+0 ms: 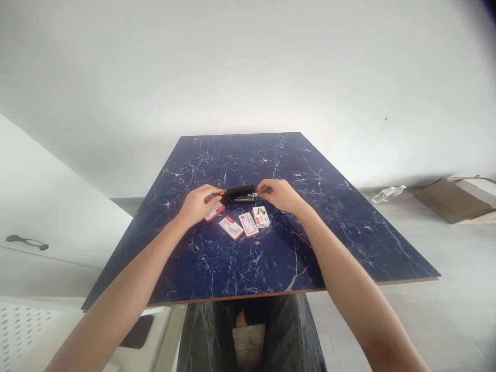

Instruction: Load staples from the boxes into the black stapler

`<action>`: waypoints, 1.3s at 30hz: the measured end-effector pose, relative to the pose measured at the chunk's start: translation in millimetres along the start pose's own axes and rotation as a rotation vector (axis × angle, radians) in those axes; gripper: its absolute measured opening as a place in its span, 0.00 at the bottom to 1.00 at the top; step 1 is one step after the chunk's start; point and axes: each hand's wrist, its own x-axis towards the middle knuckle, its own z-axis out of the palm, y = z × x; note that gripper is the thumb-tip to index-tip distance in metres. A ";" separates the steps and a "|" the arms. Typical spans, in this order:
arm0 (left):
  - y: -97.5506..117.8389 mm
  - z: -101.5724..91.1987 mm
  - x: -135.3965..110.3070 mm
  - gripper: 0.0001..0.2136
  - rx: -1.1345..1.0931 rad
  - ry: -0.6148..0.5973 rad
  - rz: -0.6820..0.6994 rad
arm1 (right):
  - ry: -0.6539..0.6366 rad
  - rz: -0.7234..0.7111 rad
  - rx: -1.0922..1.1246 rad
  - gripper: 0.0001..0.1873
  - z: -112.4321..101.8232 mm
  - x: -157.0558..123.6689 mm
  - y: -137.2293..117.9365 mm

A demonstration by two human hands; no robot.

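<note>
A black stapler [239, 193] with an orange end lies on the dark blue marbled table [271, 258], its metal staple channel showing. My left hand [198, 204] is closed on the stapler's left, orange end. My right hand [279, 194] pinches the right end at the metal part. Just in front of the stapler lie several small red and white staple boxes: one beside my left hand [215, 211], two flat ones [231, 228] [248, 225] and an upright one [261, 217].
A white cabinet with a dark handle [27, 241] stands at the left. On the floor to the right lie a plastic bottle [387, 194] and flattened cardboard [451, 200]. A dark phone [136, 331] rests on a white surface below the table's near edge.
</note>
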 end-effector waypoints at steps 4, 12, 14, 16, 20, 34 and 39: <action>0.0 0.2 -0.1 0.15 0.003 -0.013 -0.017 | 0.035 0.016 -0.099 0.13 1.1 2.7 3.9; -4.2 1.7 -1.2 0.15 0.005 -0.003 -0.005 | -0.091 0.138 0.115 0.12 5.6 6.3 14.0; -4.0 1.9 -1.2 0.14 0.003 0.000 -0.004 | -0.059 0.175 0.145 0.12 8.8 7.3 15.0; -3.1 1.8 -1.0 0.14 -0.005 -0.001 -0.006 | -0.010 0.195 0.153 0.13 11.3 7.9 14.1; -1.1 0.8 -0.4 0.15 -0.005 -0.013 -0.020 | 0.070 0.201 0.165 0.12 10.5 7.1 8.2; -2.1 -0.6 -0.2 0.15 0.008 -0.050 -0.053 | -0.043 0.060 -0.145 0.14 -0.9 1.3 -9.4; -2.7 -0.3 0.0 0.13 0.007 -0.045 -0.037 | -0.010 0.078 -0.224 0.13 -1.1 1.4 -9.6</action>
